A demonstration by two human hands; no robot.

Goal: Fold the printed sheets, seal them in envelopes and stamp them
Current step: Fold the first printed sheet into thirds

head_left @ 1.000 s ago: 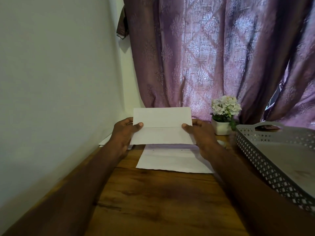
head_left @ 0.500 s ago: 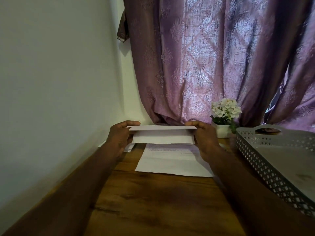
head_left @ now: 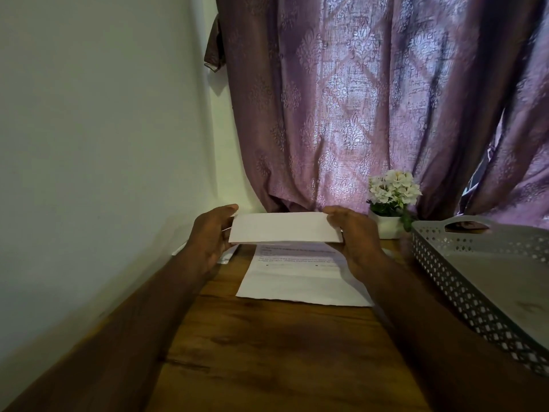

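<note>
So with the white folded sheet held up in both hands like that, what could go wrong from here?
The white folded sheet is pinched only at its ends by the left hand and right hand, above the wooden table; its layers could slip and crease crooked. Set down blindly, it may shift the printed white sheet lying beneath.

The folded sheet [head_left: 285,228], upright and facing us a second ago with its crease across the middle, has tipped over until it lies nearly flat between the left hand [head_left: 211,233] and right hand [head_left: 353,233]. Both thumbs have left its near face; fingers now curl over its far corners.
</note>
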